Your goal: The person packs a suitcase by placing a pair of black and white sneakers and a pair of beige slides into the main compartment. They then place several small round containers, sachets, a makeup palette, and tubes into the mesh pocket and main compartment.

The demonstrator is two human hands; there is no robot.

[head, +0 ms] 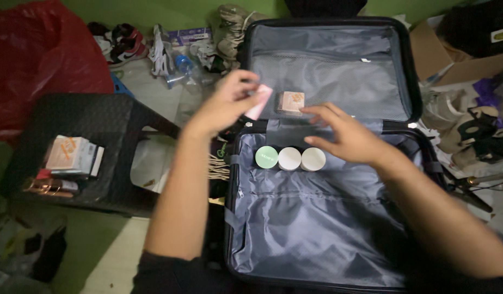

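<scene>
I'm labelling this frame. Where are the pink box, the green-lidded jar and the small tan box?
pink box [261, 101], head view, lower half below the left fingers.
green-lidded jar [266, 157], head view, lid centre.
small tan box [291, 101], head view, top face.

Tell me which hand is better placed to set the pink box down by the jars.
Left, probably. The left hand already holds the pink box above the suitcase; the right hand is empty, hovering over the jars.

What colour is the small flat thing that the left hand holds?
Pink. The flat item in the left hand shows best in the head view.
</scene>
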